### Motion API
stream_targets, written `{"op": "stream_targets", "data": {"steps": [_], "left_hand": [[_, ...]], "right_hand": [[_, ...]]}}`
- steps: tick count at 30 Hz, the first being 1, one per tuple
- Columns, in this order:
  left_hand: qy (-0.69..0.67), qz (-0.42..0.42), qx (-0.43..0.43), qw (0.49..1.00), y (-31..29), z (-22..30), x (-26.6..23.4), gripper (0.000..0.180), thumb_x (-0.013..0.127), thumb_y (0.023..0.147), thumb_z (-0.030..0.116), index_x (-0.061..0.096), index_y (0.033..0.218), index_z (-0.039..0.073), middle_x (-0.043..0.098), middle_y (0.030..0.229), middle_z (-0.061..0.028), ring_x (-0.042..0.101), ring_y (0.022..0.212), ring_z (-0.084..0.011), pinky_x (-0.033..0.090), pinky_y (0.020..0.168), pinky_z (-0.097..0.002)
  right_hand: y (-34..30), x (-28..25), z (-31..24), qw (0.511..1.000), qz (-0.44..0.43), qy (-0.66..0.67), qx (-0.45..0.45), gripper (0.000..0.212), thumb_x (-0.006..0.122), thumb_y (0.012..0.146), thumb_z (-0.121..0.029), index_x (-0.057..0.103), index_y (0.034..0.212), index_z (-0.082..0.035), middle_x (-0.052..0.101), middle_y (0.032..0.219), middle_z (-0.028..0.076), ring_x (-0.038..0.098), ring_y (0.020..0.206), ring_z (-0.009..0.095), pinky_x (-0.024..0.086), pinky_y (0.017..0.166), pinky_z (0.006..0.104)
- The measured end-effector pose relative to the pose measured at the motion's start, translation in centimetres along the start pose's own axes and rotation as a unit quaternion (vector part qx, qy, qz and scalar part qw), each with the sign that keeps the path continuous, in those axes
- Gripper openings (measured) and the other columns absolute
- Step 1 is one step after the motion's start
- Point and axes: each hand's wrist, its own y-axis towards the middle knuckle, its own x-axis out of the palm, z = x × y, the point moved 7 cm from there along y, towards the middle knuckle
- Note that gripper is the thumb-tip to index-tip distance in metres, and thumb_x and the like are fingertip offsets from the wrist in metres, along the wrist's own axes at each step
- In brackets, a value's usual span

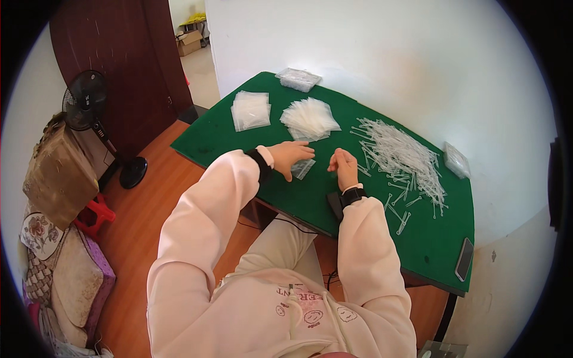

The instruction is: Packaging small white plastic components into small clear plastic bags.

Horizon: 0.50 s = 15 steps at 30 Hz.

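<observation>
My left hand (289, 157) is over the green table with its fingers apart, holding nothing that I can see. Beside its fingertips lies a small clear plastic bag (305, 169), partly hidden by the hand. My right hand (344, 167) is a little to the right, its fingers curled together; whatever may be in them is hidden. To the right of that hand spreads a heap of thin clear plastic sticks with looped ends (399, 154). Beyond my hands are a fanned pile of clear bags (309, 119) and, farther left, a neater stack of clear bags (250, 111).
The green-covered table (382, 235) meets a white wall. Clear packed bundles sit at its far edge (299, 79) and right edge (457, 160). A phone (464, 259) lies at the right corner. A black fan (86, 101) and cardboard (59, 170) stand left on the floor.
</observation>
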Motion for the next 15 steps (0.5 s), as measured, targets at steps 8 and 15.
{"op": "stream_targets", "data": {"steps": [8,15], "left_hand": [[-0.096,-0.136,-0.005,0.986,1.1,-0.5,1.6,0.089,0.078,0.049,0.021,0.041,0.127,0.001,0.047,0.121,-0.0147,0.044,0.114,-0.0308,0.036,0.096,-0.0371],[-0.106,-0.119,-0.032,0.987,0.4,0.0,1.0,0.089,0.073,0.052,0.024,0.037,0.13,0.001,0.051,0.111,-0.0161,0.05,0.103,-0.0321,0.041,0.089,-0.0354]], "right_hand": [[-0.1,0.5,0.6,0.999,-0.017,-0.036,0.031,0.026,0.057,0.087,-0.02,0.051,0.066,-0.006,0.051,0.059,0.0,0.046,0.051,0.007,0.043,0.05,0.0227],[0.2,-0.3,0.8,0.997,-0.001,-0.064,0.044,0.028,0.062,0.084,-0.021,0.051,0.062,-0.008,0.05,0.057,-0.002,0.044,0.047,0.005,0.033,0.043,0.0193]]}}
